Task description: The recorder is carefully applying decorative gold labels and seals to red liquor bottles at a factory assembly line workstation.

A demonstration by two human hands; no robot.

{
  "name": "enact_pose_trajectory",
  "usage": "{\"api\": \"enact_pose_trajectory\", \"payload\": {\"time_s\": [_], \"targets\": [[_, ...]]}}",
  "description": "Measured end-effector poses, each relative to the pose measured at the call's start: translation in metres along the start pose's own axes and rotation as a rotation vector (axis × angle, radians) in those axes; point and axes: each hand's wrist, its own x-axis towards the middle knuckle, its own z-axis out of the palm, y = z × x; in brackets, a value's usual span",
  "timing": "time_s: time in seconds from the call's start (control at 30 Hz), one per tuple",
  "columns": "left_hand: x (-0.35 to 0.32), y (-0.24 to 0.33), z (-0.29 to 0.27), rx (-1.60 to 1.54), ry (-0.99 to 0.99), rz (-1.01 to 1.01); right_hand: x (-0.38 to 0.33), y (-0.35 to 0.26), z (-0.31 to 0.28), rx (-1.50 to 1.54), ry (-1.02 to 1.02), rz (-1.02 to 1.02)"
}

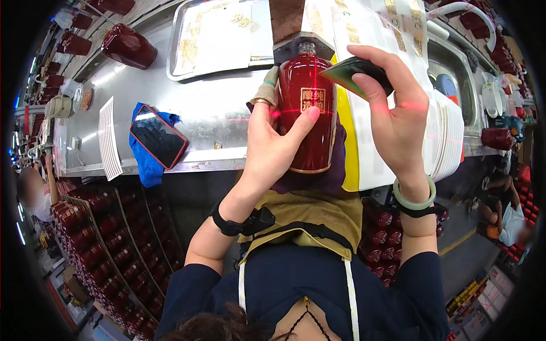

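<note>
A dark red glass bottle (306,74) with a gold label on its front lies in front of me, its neck pointing away. My left hand (266,150) grips it from the left, thumb across its face by the label. Beige fabric covers fingers of that hand, beside the bottle. My right hand (404,111) pinches a thin, dark, flat scraper-like piece (359,75) between thumb and fingers. One corner of it is at the bottle's right shoulder; whether it touches cannot be told. Red laser lines cross the bottle and both hands.
Left on the metal bench (219,122) are a phone (159,136) on blue cloth, a striped paper strip (110,139) and another red bottle (129,46). A tray (170,57) holds sheets with gold stickers. Sticker sheets (372,162) lie at right. Racked bottles (108,244) stand below left.
</note>
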Motion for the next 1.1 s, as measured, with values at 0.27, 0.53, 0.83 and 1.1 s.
{"api": "enact_pose_trajectory", "payload": {"time_s": [0.27,0.53,0.83,1.1], "targets": [[0.0,-0.002,0.002,0.048,0.033,0.092,0.031,0.01,0.012,-0.262,-0.172,-0.364],[-0.042,-0.014,-0.027,0.527,-0.137,0.133,-0.011,-0.018,0.02,-0.211,-0.605,-0.754],[-0.047,-0.042,-0.031,0.646,0.039,0.391,0.047,0.027,0.018,-0.474,-0.248,-0.813],[-0.049,-0.048,-0.037,0.645,0.05,0.354,0.015,0.041,0.01,-0.173,-0.187,-0.543]]}}
